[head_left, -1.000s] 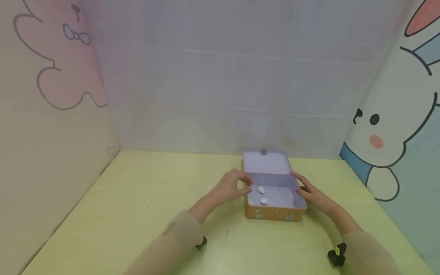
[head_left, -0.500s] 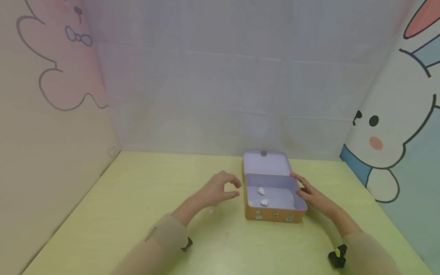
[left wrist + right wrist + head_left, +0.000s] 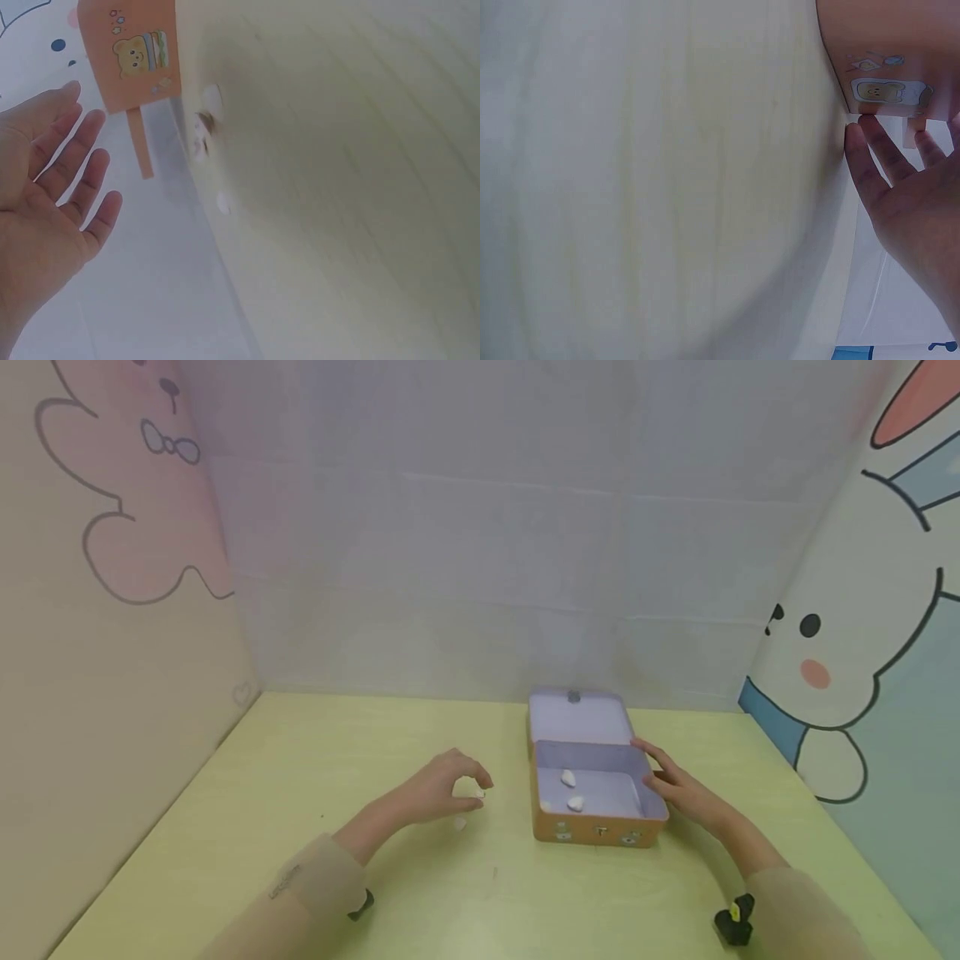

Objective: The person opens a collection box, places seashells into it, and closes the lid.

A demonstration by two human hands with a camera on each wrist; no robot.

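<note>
My left hand is low over the table, thumb and fingers curved with a gap between them. A small white shell-like piece shows in that gap, and a second white piece lies below the hand. The left wrist view shows a brown-marked piece and pale pieces on the tabletop, apart from the fingers. My right hand rests against the right side of an orange tin box. Its fairly straight fingers touch the outer wall. Inside the box lie white pieces.
The box's lid is folded back towards the rear wall. Printed walls close in the pale yellow table on both sides, with a plain sheet behind.
My left hand has moved left and slightly down from the box to the loose pieces on the table. My right hand stays at the box.
</note>
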